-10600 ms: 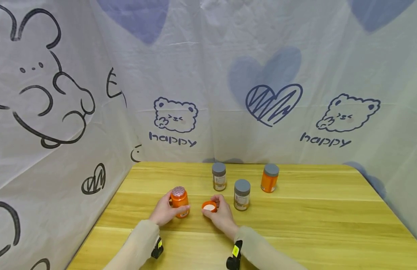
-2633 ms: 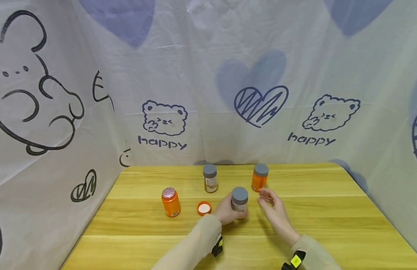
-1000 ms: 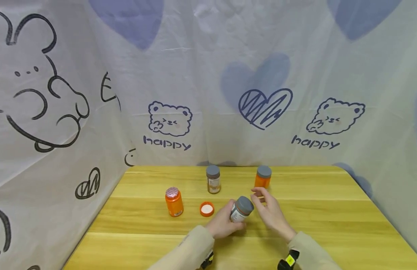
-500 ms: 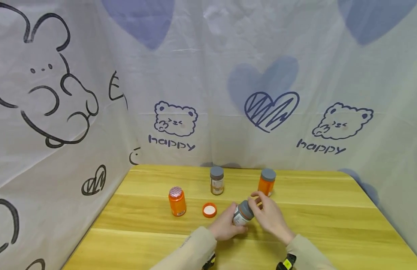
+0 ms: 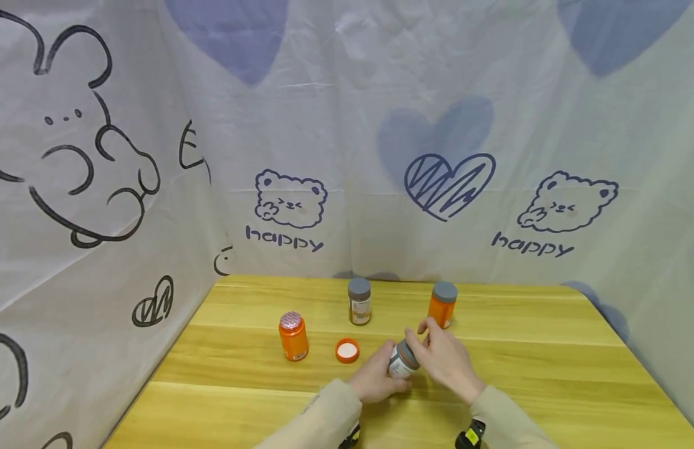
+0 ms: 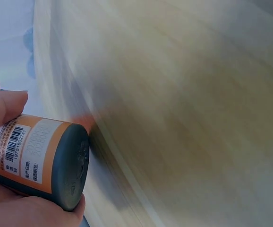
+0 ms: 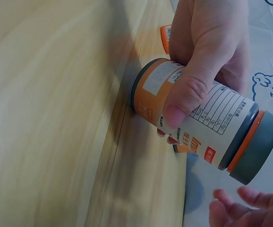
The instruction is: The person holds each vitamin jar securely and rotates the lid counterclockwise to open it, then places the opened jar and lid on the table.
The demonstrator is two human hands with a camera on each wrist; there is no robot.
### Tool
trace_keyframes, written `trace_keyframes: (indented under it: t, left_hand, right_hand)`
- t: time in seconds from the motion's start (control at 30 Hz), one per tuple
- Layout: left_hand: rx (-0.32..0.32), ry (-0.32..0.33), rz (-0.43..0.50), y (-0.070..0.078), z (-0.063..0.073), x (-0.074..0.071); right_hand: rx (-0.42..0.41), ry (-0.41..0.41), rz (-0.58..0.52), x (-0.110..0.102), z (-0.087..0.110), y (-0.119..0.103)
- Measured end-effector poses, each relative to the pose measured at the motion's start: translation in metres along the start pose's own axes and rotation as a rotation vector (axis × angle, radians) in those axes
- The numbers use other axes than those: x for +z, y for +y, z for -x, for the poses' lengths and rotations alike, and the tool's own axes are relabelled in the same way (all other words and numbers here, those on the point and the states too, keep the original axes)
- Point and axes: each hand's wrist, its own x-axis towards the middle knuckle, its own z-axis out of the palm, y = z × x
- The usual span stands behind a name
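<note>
My left hand (image 5: 376,374) grips a supplement bottle (image 5: 401,365) round its white-labelled body, tilted with its cap toward the right hand. The dark base of the bottle (image 6: 42,158) shows in the left wrist view. In the right wrist view, a thin orange ring shows under the grey cap (image 7: 257,149). My right hand (image 5: 444,358) is at that cap, its loosely bent fingers (image 7: 247,205) around it with a small gap. An uncapped orange bottle (image 5: 293,340) with a foil seal stands at left; its orange cap (image 5: 347,351) lies white inside up beside it.
Behind the hands stand a grey-capped brown bottle (image 5: 360,302) and a grey-capped orange bottle (image 5: 443,305), the latter just beyond the right fingers. The wooden table (image 5: 526,349) ends at a printed cloth backdrop (image 5: 347,137).
Earlier the hands held the orange bottle and its cap; both now rest on the table. The left hand has picked up and tilted the grey-capped bottle, and the right hand has come to its cap.
</note>
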Motion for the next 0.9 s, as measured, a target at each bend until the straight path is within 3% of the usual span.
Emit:
trace_keyframes:
  t: [0.17, 0.47, 0.9]
  left_hand:
    - [0.014, 0.018, -0.025, 0.002, 0.002, 0.003]
    - [0.047, 0.066, -0.146, 0.006, 0.003, 0.008]
    - [0.007, 0.053, -0.141, 0.003, 0.000, 0.011]
  right_hand:
    - [0.021, -0.023, 0.094, 0.001, 0.000, -0.003]
    - [0.035, -0.055, 0.146, 0.003, 0.002, -0.006]
    - [0.011, -0.012, 0.238, 0.013, 0.005, -0.007]
